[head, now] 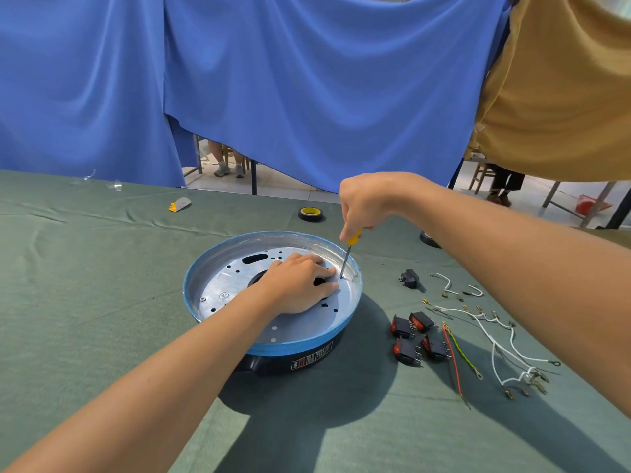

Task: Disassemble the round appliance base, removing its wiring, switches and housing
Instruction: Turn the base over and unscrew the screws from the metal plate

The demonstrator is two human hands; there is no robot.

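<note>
The round appliance base (218,264) sits mid-table, with a blue rim, a black lower housing and a perforated silver plate inside. My left hand (296,284) lies flat on the plate with straight fingers, pressing it down. My right hand (367,203) grips the yellow handle of a screwdriver (348,256), held nearly upright. Its tip stands on a screw near the plate's right edge, just beyond my left fingertips. Several black rocker switches with red buttons (418,336) lie to the right of the base. Loose white, red and green-yellow wires (495,343) lie beside them.
A roll of black tape (310,214) and a small yellow-grey item (179,204) lie at the table's far side. A small black part (410,278) sits right of the base. Blue and tan cloths hang behind; people's legs and chairs show beyond the green-covered table (102,268).
</note>
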